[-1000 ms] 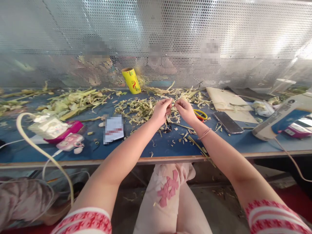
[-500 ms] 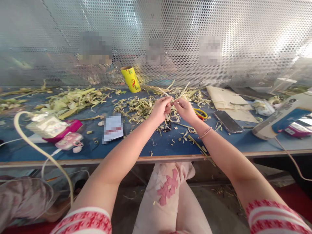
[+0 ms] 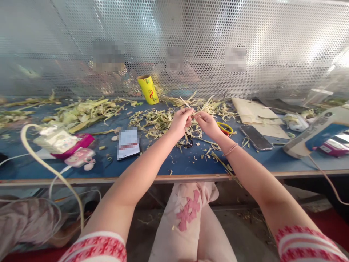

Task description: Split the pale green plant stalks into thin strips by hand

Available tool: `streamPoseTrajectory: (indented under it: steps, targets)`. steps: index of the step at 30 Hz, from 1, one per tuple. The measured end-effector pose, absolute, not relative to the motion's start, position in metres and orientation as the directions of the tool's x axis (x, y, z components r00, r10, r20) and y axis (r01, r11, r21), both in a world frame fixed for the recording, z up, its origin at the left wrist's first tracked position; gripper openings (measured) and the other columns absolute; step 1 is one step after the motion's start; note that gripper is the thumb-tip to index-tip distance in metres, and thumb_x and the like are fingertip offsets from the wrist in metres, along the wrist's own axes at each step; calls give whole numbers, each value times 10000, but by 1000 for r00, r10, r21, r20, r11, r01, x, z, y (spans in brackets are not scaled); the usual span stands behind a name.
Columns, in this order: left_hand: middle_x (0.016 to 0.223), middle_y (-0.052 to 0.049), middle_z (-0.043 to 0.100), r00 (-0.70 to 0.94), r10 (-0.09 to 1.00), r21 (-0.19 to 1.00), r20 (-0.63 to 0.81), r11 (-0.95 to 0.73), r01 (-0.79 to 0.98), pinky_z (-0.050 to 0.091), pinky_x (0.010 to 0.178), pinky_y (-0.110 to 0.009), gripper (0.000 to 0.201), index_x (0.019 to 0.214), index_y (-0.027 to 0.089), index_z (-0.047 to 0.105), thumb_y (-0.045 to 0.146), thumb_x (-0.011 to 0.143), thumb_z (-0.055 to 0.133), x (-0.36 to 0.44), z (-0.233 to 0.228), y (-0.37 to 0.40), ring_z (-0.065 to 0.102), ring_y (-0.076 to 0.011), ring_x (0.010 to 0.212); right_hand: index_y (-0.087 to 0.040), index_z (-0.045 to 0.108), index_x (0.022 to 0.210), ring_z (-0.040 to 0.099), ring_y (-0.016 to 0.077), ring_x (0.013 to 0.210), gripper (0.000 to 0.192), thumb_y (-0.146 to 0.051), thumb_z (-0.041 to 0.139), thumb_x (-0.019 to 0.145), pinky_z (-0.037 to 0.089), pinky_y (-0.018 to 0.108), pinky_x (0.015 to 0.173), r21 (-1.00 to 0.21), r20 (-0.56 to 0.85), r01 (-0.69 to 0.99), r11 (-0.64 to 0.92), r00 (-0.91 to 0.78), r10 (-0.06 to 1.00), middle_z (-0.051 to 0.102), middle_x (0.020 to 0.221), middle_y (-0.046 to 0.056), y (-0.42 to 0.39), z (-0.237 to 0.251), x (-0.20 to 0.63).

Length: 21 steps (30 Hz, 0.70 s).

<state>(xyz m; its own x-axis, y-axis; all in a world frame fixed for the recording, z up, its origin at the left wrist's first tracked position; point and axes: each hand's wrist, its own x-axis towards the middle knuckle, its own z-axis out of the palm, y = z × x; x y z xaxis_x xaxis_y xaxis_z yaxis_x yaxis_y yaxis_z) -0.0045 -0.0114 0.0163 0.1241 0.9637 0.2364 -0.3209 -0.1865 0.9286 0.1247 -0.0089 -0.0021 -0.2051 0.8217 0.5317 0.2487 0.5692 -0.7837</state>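
My left hand [image 3: 180, 122] and my right hand [image 3: 207, 123] are raised together over the blue table [image 3: 180, 165], fingertips almost touching. Both pinch thin pale leaf strips [image 3: 196, 108] that stick up and fan out between them. Under my hands lies a heap of cut green-yellow strips [image 3: 155, 122]. Yellow-handled scissors [image 3: 225, 127] rest just right of my right hand.
A yellow roll [image 3: 148, 89] leans at the perforated metal screen [image 3: 191, 43], with blurred people behind it. More leaves [image 3: 81, 114] lie left. A phone [image 3: 256, 137], a card [image 3: 128, 143], pink items [image 3: 73, 145], a white-blue glue gun [image 3: 316, 133] and cardboard [image 3: 253, 111] lie around.
My hands have risen slightly and the strips between them now stick up and spread, where a second ago they were bunched low between the fingers.
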Motion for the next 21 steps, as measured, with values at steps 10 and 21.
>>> streamPoseTrajectory:
  steps: [10,21]
  targets:
    - [507,51,487,95,916,921,390,-385,-68,255,433,-210,199,678,188,471,235,852,554,-5,3,0,381,-50,389,-185,537,669,439,112,591,145,-205,470,796,331,255,606,-748,527,376,547,-164,834,511,600,-17,-10,-2,127]
    - [476,82,334,164,973,935,162,-99,-341,120,384,-180,201,686,187,380,162,855,485,-3,12,-13,204,-22,351,-203,431,659,366,114,600,173,-190,443,831,290,259,609,-665,578,424,615,-230,783,397,591,-38,-17,6,123]
